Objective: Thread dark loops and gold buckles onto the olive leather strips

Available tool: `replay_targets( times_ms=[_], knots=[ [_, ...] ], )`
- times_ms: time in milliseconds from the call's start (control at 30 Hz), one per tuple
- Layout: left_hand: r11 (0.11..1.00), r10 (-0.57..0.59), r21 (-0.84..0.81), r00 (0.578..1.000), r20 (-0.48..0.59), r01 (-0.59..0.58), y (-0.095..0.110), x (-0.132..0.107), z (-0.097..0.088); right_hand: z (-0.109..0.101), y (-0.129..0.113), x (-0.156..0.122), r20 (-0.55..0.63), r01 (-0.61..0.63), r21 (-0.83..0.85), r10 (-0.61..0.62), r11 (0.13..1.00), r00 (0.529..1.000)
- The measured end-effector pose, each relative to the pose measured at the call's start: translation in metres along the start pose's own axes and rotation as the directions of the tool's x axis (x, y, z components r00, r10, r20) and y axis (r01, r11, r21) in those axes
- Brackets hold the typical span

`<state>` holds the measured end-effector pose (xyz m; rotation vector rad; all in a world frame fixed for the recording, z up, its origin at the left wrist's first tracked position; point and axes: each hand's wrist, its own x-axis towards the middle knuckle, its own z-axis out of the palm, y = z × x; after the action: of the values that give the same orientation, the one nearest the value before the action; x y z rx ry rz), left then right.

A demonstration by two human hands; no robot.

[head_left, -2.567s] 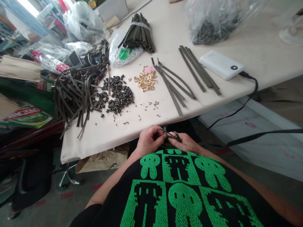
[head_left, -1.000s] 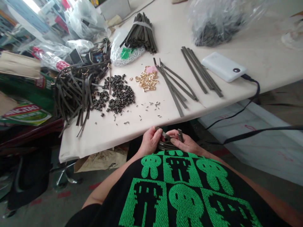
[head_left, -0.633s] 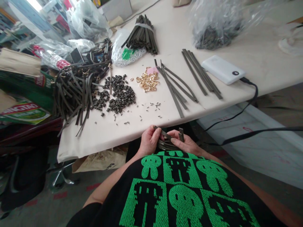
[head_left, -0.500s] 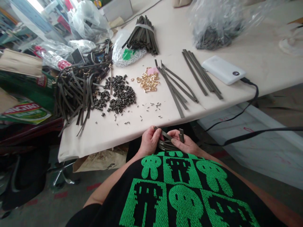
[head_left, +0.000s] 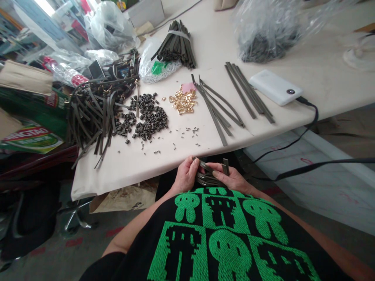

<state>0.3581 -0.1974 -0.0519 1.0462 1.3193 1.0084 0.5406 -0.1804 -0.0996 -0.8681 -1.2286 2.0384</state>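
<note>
Holding, left hand (head_left: 186, 173): thumb and fingers pinch one end of a dark strip (head_left: 206, 168).
Right hand (head_left: 232, 178): thumb presses on the same strip, while short strip ends (head_left: 225, 166) stand up from the grip.
Dark strip: between both hands, just off the near edge of the table (head_left: 123, 168); more strips (head_left: 206, 180) show below it. Any fitting on it is too small to tell.
Strap heap (head_left: 93, 111): tangled at the table's left end, gold pieces on some; probably the portion furthest along.
Gold buckles (head_left: 184, 102): loose pile touching a pink slip (head_left: 189, 87), so seemingly unfitted.
Dark loops (head_left: 150, 121): loose pile between heap and buckles, apparently unused so far.
Loose strips (head_left: 209, 109): crossing one another, no gold visible; likely not begun.
Straight strips (head_left: 247, 90): side by side near the white power bank (head_left: 277, 86), equally bare.
Bundle (head_left: 175, 47): banded together, seemingly untouched stock.
</note>
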Motion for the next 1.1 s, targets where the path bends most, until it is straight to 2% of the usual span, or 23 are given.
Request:
replay_targets(
  times_ms=[167,233,300,367,400,467,533,567,633,733,900,1100],
  knots=[
    [1.000,-0.021,0.003,1.000,-0.002,0.021,-0.004,0.003,0.001,0.002,-0.005,0.000,-0.013,-0.045,0.041,0.045,0.998,0.999],
    [0.998,0.049,0.044,0.998,-0.035,-0.047,-0.006,0.003,0.001,0.004,-0.008,0.000,-0.028,-0.055,0.040,0.056,0.998,0.998],
    [0.976,0.175,0.148,0.980,-0.095,-0.160,-0.006,0.003,0.000,0.005,-0.010,-0.001,-0.051,-0.065,0.051,0.068,0.997,0.996],
    [0.889,0.363,0.340,0.925,-0.112,-0.308,-0.003,0.001,-0.004,0.005,-0.012,-0.002,-0.060,-0.073,0.071,0.077,0.995,0.995],
    [0.808,0.464,0.447,0.882,-0.080,-0.385,0.000,0.001,-0.006,0.005,-0.012,-0.002,-0.058,-0.074,0.082,0.079,0.994,0.995],
    [0.591,0.630,0.626,0.776,0.035,-0.508,0.006,0.000,-0.010,0.005,-0.012,-0.001,-0.052,-0.070,0.097,0.076,0.993,0.996],
    [0.400,0.721,0.733,0.683,0.119,-0.551,0.011,0.000,-0.014,0.005,-0.012,-0.001,-0.048,-0.070,0.099,0.075,0.993,0.996],
    [0.341,0.747,0.765,0.652,0.133,-0.546,0.012,0.000,-0.015,0.005,-0.012,0.000,-0.049,-0.069,0.094,0.074,0.993,0.996],
    [0.293,0.765,0.794,0.629,0.140,-0.533,0.014,0.001,-0.015,0.004,-0.012,0.000,-0.050,-0.065,0.075,0.069,0.995,0.996],
    [0.339,0.736,0.764,0.661,0.148,-0.549,0.013,0.001,-0.014,0.005,-0.014,0.000,-0.043,-0.040,0.042,0.041,0.998,0.998],
    [0.483,0.651,0.680,0.746,0.143,-0.552,0.012,0.000,-0.011,0.007,-0.018,-0.002,-0.047,0.044,-0.079,-0.048,0.996,0.998],
    [0.703,0.505,0.553,0.861,0.055,-0.448,0.011,0.002,-0.010,0.006,-0.009,-0.002,-0.067,0.184,-0.351,-0.221,0.918,0.973]
  ],
)
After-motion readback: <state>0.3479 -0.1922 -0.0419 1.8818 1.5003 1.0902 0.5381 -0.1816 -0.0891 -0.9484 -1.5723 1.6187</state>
